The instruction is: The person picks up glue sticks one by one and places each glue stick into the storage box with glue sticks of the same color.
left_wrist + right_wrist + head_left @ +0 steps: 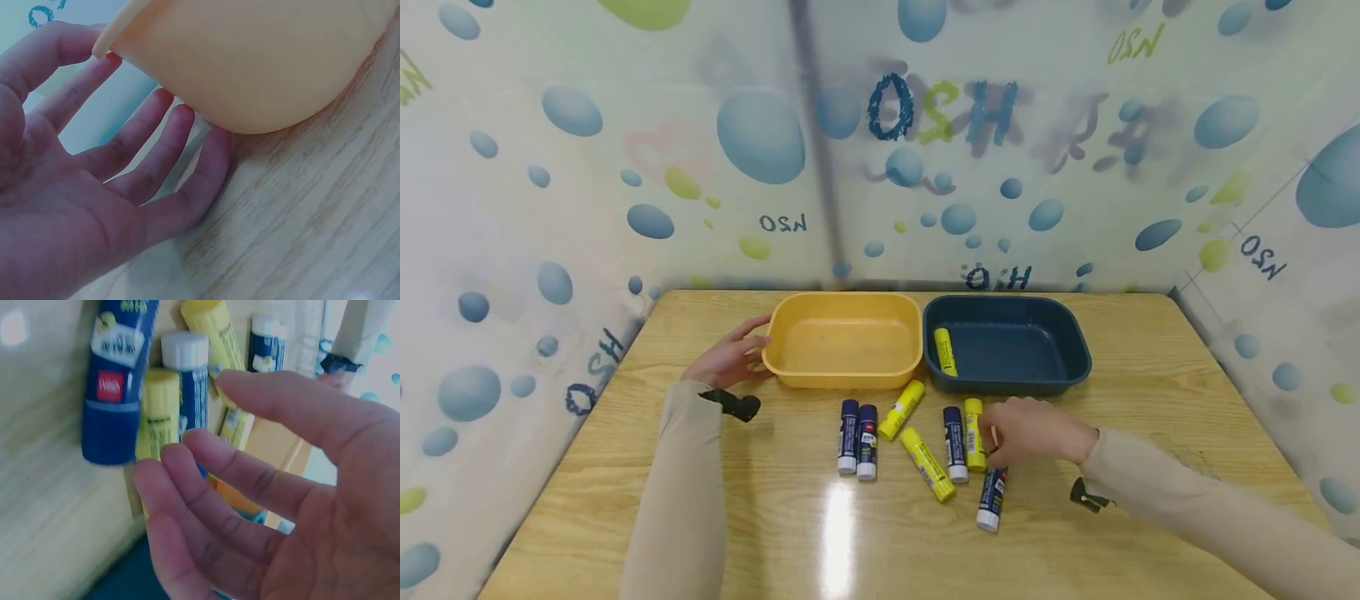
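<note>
My left hand (730, 357) holds the left rim of the yellow plastic tray (850, 380), thumb over the edge and fingertips against the outer wall (269, 75). Over the table in front of the navy tray (1000, 387), my right hand (1033, 431) has its thumb apart from its loosely bent fingers. Its fingertips are beside a yellow glue stick (973, 429); contact is unclear. One navy glue stick (992, 500) lies partly beneath this hand, and another navy glue stick (954, 442) is left of the yellow one. A yellow glue stick (945, 352) leans inside the navy tray.
Two more navy glue sticks (847, 437) lie side by side below the yellow tray. Two yellow glue sticks (927, 464) lie slanted near the middle, one close to the trays. Behind the wooden table (775, 533) stands a bubble-patterned wall (865, 183).
</note>
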Action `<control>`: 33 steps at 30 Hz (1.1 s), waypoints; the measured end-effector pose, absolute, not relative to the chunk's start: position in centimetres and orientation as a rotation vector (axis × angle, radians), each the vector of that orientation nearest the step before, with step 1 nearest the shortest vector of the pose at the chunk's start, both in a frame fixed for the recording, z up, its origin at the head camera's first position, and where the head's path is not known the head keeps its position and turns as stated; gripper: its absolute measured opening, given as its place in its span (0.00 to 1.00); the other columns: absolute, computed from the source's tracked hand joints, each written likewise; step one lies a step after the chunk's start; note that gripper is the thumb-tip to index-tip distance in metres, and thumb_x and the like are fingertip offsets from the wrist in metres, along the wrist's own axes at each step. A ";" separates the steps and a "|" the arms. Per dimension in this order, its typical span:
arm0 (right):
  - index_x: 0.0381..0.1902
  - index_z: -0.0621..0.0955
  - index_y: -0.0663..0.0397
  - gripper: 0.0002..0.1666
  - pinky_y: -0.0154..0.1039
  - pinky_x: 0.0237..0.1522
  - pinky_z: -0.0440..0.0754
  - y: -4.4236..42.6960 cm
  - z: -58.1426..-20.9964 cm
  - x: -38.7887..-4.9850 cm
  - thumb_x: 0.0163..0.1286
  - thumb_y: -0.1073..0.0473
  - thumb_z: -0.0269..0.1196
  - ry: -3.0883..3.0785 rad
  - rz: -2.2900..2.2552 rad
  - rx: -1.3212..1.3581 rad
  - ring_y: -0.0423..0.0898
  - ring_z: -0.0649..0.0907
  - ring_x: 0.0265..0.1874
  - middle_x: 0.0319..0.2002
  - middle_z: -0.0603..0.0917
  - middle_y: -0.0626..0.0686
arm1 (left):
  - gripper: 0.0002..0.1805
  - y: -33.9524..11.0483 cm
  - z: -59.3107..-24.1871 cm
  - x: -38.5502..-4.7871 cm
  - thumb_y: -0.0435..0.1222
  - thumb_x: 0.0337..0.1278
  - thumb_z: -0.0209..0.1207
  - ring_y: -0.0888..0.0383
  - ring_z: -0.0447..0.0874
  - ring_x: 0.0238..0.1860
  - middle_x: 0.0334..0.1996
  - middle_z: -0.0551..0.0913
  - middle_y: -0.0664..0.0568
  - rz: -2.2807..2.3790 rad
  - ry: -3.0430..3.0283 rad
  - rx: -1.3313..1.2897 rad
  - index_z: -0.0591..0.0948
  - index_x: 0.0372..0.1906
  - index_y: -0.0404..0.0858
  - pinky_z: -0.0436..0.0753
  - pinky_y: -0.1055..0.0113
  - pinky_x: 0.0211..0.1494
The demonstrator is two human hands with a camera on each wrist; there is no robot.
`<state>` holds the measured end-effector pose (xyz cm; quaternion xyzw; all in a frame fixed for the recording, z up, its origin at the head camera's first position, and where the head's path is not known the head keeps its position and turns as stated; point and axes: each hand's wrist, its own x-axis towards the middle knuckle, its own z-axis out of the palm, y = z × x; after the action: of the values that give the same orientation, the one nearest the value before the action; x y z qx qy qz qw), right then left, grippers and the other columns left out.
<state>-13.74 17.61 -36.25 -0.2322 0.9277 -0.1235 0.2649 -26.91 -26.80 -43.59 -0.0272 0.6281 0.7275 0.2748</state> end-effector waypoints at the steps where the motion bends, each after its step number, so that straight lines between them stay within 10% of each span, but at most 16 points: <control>1: 0.23 0.77 0.47 0.12 0.39 0.27 0.70 17.6 -36.4 -13.5 0.54 0.60 0.72 2.510 -0.329 -0.653 0.42 0.72 0.23 0.24 0.74 0.43 | 0.34 -26.8 -43.6 -26.9 0.34 0.75 0.45 0.43 0.53 0.68 0.74 0.43 0.44 1.955 1.689 -0.072 0.47 0.78 0.50 0.66 0.47 0.63; 23: 0.31 0.81 0.42 0.12 0.51 0.46 0.73 18.4 -40.6 -9.5 0.55 0.63 0.73 2.793 0.138 -1.262 0.47 0.76 0.37 0.31 0.75 0.46 | 0.34 -26.9 -43.9 -27.0 0.33 0.74 0.46 0.43 0.55 0.67 0.74 0.44 0.43 1.968 1.671 -0.083 0.47 0.78 0.49 0.72 0.51 0.58; 33: 0.39 0.83 0.45 0.15 0.44 0.39 0.73 18.7 -41.3 -9.5 0.55 0.65 0.73 2.765 0.161 -1.392 0.46 0.72 0.36 0.34 0.74 0.48 | 0.34 -27.0 -44.0 -27.2 0.33 0.74 0.46 0.43 0.54 0.68 0.74 0.44 0.43 1.981 1.653 -0.074 0.48 0.77 0.50 0.73 0.52 0.56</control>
<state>-9.53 18.71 -41.27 -0.4489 0.8918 0.0519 0.0211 -27.20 -27.00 -44.04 -0.0274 0.6153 0.7376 0.2767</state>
